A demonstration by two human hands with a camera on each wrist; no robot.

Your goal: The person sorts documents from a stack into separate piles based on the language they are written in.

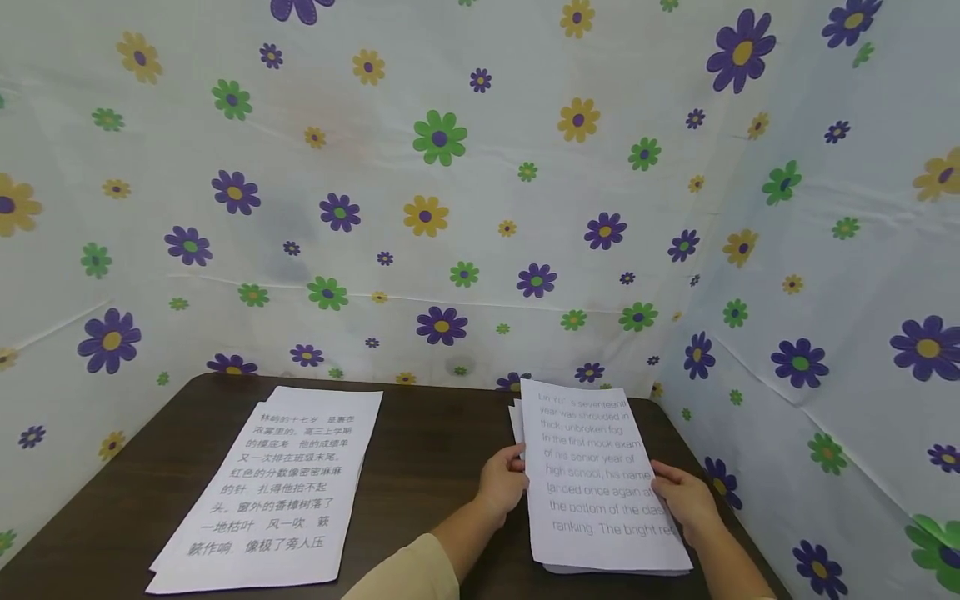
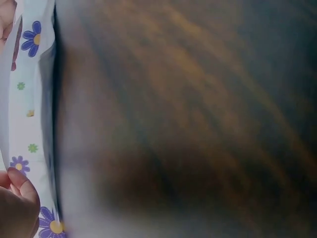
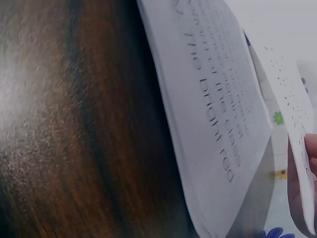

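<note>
On the right part of the table, a sheet of paper printed in English is held up by its two sides. My left hand pinches its left edge, and thumb and fingers also show at the paper in the left wrist view. The right edge is gripped by my right hand. In the right wrist view, this raised sheet stands apart from a paper stack lying under it, whose top page carries English text too. Most of that stack is hidden in the head view.
A second paper stack, printed in Chinese with slightly uneven edges, lies at the left of the dark wooden table. A white flower-patterned cloth hangs behind the table and along its sides.
</note>
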